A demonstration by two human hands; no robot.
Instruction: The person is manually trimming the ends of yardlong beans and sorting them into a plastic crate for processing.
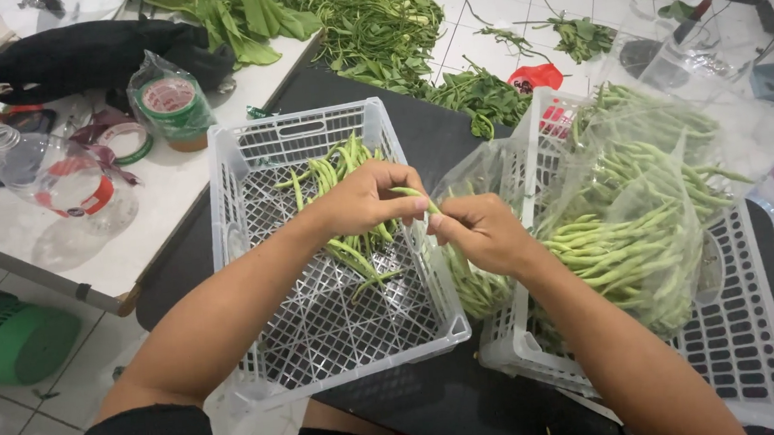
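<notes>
My left hand and my right hand meet over the gap between two white plastic crates, both pinching one green bean between fingertips. The left crate holds a small heap of loose green beans at its far end and middle. The right crate holds a clear plastic bag stuffed with many green beans; my right hand is at the bag's open mouth.
Both crates rest on a dark surface. A white table at left carries a clear plastic bottle, tape rolls and a black bag. Leafy greens lie beyond. A green basket sits on the tiled floor.
</notes>
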